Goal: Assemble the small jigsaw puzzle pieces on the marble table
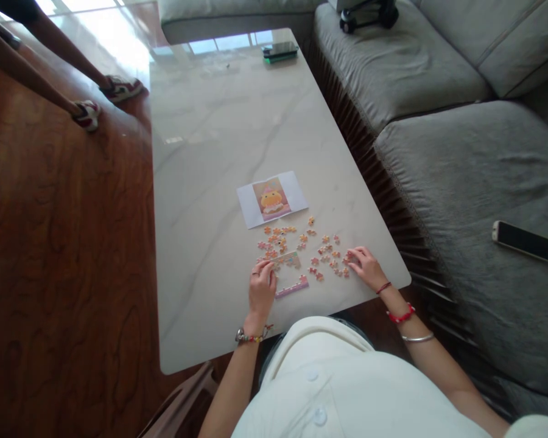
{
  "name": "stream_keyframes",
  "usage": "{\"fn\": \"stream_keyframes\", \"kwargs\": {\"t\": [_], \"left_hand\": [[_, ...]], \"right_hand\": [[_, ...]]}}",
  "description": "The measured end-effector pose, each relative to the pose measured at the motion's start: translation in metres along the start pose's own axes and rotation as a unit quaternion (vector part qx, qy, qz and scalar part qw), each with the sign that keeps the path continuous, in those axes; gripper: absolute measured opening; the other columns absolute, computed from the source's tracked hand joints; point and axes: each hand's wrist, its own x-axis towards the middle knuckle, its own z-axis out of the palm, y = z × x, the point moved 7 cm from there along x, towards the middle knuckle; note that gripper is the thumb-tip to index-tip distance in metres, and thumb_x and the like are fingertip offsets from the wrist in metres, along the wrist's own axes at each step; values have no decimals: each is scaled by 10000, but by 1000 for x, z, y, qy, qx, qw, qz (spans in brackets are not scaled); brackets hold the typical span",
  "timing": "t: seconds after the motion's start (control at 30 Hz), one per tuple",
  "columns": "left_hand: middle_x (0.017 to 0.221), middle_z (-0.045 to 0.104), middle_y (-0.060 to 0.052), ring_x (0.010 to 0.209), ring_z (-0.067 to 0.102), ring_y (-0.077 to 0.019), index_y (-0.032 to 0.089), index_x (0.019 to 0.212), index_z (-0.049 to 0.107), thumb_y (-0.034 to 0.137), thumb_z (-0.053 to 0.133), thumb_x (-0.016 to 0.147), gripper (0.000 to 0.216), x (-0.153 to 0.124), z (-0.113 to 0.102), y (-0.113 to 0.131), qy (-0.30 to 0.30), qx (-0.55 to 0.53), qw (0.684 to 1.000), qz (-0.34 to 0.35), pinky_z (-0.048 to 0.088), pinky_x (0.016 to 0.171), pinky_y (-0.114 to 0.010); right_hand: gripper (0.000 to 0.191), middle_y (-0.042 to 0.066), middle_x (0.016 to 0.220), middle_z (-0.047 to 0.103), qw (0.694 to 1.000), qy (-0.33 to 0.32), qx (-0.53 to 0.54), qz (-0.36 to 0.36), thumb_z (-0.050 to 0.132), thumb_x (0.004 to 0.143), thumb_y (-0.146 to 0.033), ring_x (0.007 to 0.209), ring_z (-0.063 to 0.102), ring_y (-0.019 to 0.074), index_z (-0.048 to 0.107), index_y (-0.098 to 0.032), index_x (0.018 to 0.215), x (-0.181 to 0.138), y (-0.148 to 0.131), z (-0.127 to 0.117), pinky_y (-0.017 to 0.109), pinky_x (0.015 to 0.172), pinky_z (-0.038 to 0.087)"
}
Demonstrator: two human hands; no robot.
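Observation:
My left hand [262, 289] rests at the left end of a partly joined puzzle strip [290, 259]. Its fingers are curled together, and they hide what lies under them. Below the strip is a joined pink-purple bottom edge [292, 288]. My right hand [366, 266] is at the right side of the loose puzzle pieces [333, 255], thumb and fingertips closed around a small pinkish puzzle piece [348, 255]. More loose orange and pink pieces [274, 238] lie above the strip. Beyond them lies a paper sheet with a printed picture [271, 199] of a yellow-orange figure.
The pieces lie on a white marbled table [210, 152]. Stacked phone-like objects [280, 52] sit at its far end. A grey sofa [466, 158] runs along the right, with a phone [523, 241] on it. Another person's legs [59, 55] stand at the left.

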Motion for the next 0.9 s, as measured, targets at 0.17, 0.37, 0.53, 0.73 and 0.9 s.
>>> {"fn": "stream_keyframes", "kwargs": {"t": [0.17, 0.37, 0.53, 0.73, 0.9], "left_hand": [[979, 531, -66, 952, 487, -170, 185, 918, 561, 152, 421, 757, 216, -11, 11, 12, -23, -21, 1000, 5, 404, 871, -340], [987, 533, -64, 952, 490, -169, 197, 922, 560, 155, 416, 762, 219, -17, 12, 14, -37, -27, 999, 10, 419, 860, -351], [999, 530, -67, 965, 485, -168, 191, 936, 555, 156, 413, 767, 224, -19, 10, 11, -50, -20, 999, 4, 424, 855, -337], [1002, 529, -56, 934, 506, -152, 209, 989, 528, 180, 420, 779, 239, -28, 24, 19, -98, -16, 995, 8, 436, 821, -297], [1007, 520, -48, 886, 521, -147, 220, 1026, 499, 221, 454, 776, 254, -27, 39, 26, -127, -3, 992, -2, 445, 783, -279]], "right_hand": [[141, 40, 837, 502, 1000, -14, 4, 24, 483, 749, -253, 740, 516, 153, 566, -193, 846, 6, 12, 3, 296, 707, 437], [109, 39, 805, 503, 1000, -18, 4, 16, 482, 752, -246, 726, 512, 148, 552, -175, 794, 8, 13, 3, 280, 691, 428], [123, 44, 794, 501, 1000, -1, -22, -2, 471, 761, -245, 649, 501, 139, 541, -164, 821, 9, 1, -6, 282, 660, 427], [145, 55, 883, 513, 985, -91, -35, -145, 418, 809, -241, 757, 523, 131, 539, -179, 859, 25, -79, 25, 243, 692, 415], [173, 60, 867, 520, 942, -209, -109, -240, 391, 826, -193, 701, 524, 109, 558, -154, 843, 37, -123, 73, 220, 634, 394]]}}
